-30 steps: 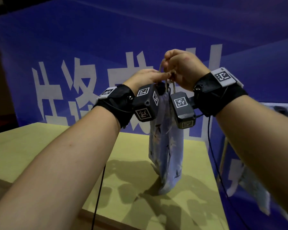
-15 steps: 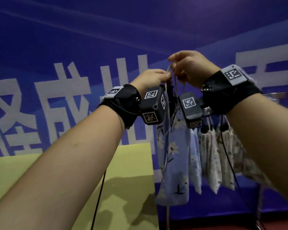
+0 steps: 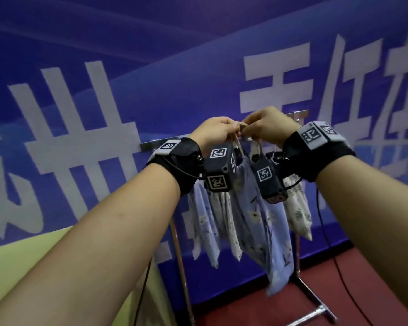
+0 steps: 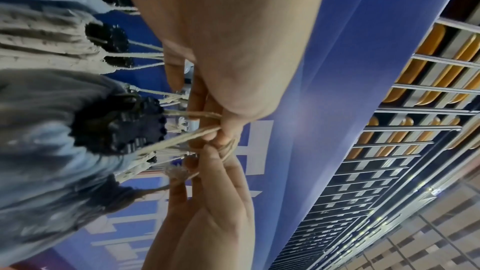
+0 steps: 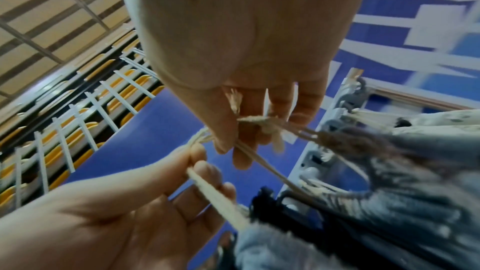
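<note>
Together, left hand (image 3: 216,134) and right hand (image 3: 269,127) fingers (image 4: 230,127) pinch the drawstring (image 4: 192,113), pouch (image 3: 264,231) seemingly beneath.

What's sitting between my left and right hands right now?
Only the beige drawstring cord: it bridges the small gap between the left hand and the right hand, both pinching it. The right wrist view shows this best.
</note>
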